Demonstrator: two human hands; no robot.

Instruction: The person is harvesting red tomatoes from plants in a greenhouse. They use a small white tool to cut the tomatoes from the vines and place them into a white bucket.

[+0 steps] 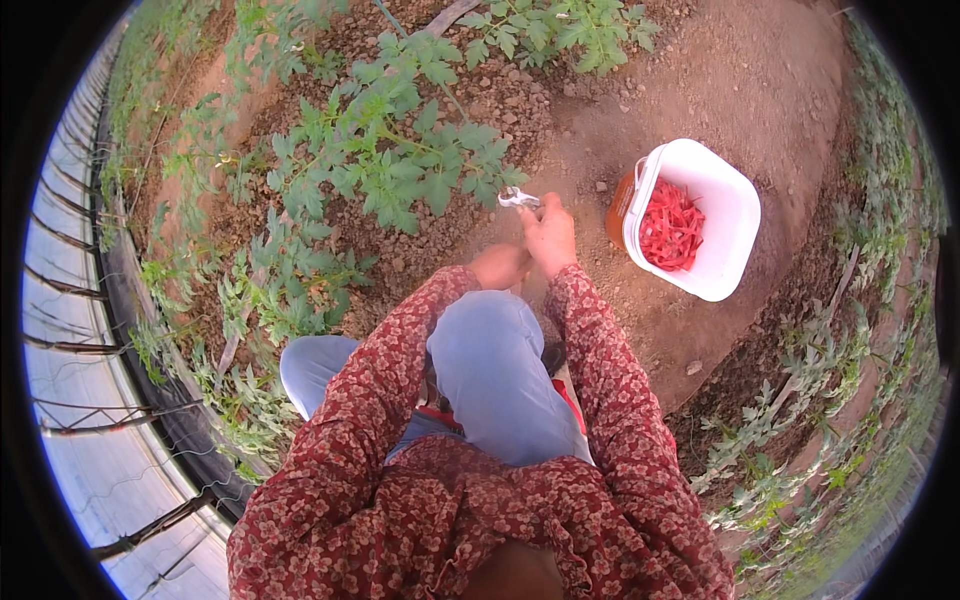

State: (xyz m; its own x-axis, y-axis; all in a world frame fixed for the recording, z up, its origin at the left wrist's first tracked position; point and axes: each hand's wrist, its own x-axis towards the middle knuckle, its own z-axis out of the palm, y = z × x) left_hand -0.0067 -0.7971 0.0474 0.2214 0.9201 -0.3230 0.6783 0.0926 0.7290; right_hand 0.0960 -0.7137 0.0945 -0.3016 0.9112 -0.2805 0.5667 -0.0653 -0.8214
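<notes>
In my right hand (pixel 550 234) is a small hand tool with a white, forked head (pixel 517 198), its handles mostly covered by my fingers. The head points left, close to the leaf tips of a leafy tomato plant (pixel 420 154). My left hand (pixel 499 264) is low beside my right wrist, above my raised knee (pixel 487 330). Its fingers are turned away and partly hidden, so whether it holds anything does not show. To the right of my right hand, a white plastic bucket (pixel 731 217) leans towards me with a heap of red strips (pixel 673 229) inside.
More tomato plants (pixel 562 30) grow along the bed of crumbly soil (pixel 517 105). A packed dirt path (pixel 772 75) runs on the right, with another plant row (pixel 817 375) beyond. At far left curves a greenhouse wall (pixel 82 300) of pale sheeting and dark ribs.
</notes>
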